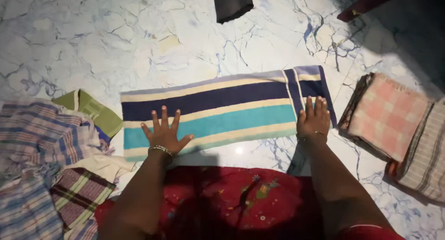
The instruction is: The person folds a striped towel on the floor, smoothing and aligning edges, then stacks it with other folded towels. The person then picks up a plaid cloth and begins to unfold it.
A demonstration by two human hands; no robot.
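Under both flat hands' spread fingers (pixel 163 117), empty of grip, the folded striped towel (pixel 222 111) on marble floor (pixel 139 45).

Marble floor (pixel 153 40) — striped towel (pixel 222 110), loose cloths (pixel 46 142), folded stack (pixel 394 124).

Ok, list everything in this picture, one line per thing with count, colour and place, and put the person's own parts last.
striped towel: one, navy, cream and turquoise bands, folded into a long strip on the floor in the middle.
loose cloth heap: several pieces, checked blue, maroon and white, at left.
green cloth: one, olive, at the heap's upper edge.
folded stack: several pieces, a pink check one on top, a striped grey one beside it, at right.
dark object: one, black, top edge; too cut off to identify.
marble floor: white with blue veins.
red garment: patterned, on the person's lap.
left hand: flat, fingers spread, on the towel's left part, bangle at wrist.
right hand: flat on the towel's right end.
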